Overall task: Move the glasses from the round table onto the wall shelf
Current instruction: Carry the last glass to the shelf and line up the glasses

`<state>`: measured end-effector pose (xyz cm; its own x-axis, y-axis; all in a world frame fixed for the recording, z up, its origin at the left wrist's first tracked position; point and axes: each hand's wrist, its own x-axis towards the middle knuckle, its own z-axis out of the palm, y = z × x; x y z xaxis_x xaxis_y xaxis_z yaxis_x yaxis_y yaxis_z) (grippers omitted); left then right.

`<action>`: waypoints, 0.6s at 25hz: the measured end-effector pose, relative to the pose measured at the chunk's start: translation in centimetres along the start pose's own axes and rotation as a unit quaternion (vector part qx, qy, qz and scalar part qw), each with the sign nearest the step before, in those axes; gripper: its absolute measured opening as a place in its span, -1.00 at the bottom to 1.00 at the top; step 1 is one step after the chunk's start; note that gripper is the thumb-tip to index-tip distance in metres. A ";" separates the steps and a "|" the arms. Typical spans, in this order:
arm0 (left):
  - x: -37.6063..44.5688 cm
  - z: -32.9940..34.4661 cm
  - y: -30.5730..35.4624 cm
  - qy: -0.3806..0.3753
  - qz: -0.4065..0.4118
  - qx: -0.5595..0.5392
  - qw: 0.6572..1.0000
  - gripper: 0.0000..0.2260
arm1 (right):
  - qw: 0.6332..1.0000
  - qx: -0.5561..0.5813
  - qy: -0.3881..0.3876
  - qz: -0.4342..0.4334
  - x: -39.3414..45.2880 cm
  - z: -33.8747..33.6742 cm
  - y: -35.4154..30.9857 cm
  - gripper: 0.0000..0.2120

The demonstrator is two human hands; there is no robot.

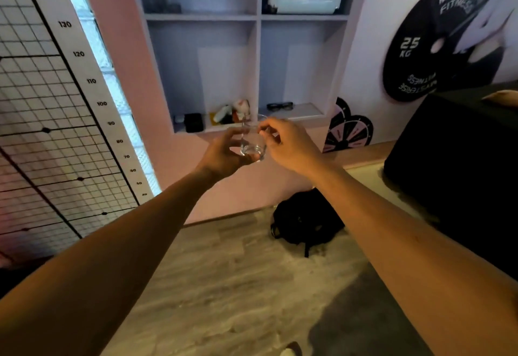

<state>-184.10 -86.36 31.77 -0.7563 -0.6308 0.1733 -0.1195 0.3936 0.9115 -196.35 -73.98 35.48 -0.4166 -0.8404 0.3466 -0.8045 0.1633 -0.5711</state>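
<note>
A clear glass (252, 145) is held just below the wall shelf (305, 113). It is cupped from underneath by the left hand (224, 154) and pinched at the rim by the right hand (288, 142).

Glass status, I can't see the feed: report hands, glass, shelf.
Left hand and right hand both on clear glass, airborne. Bottom-right shelf bay ahead holds eyeglasses.

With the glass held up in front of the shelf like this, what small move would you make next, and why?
Probably carry the glass forward and right, to the lower right shelf bay. Both the left hand and the right hand hold it short of the shelf; that bay holds only eyeglasses, while the left bay is cluttered.
</note>
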 end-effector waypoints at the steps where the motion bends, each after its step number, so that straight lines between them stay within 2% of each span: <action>1: 2.8 0.1 0.2 0.011 -0.001 -0.001 1.000 -0.38 | 1.000 0.001 0.000 -0.013 2.7 -0.4 1.2 -0.81; 9: 21.0 -2.9 1.1 0.119 0.013 0.027 0.992 -0.42 | 0.995 0.026 0.009 -0.098 22.6 -2.4 5.8 -0.86; 13: 28.0 -5.9 1.2 0.228 0.091 0.122 0.962 -0.42 | 0.984 0.076 0.055 -0.153 30.9 -1.9 5.8 -0.86; 15: 31.8 -7.6 1.6 0.260 0.127 0.134 0.948 -0.42 | 0.975 0.107 0.091 -0.169 35.2 -2.0 5.4 -0.86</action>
<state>-203.43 -110.88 41.54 -0.3710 -0.7095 0.5991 -0.1875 0.6891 0.7000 -216.22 -101.68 46.04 -0.2260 -0.7187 0.6576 -0.8102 -0.2361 -0.5365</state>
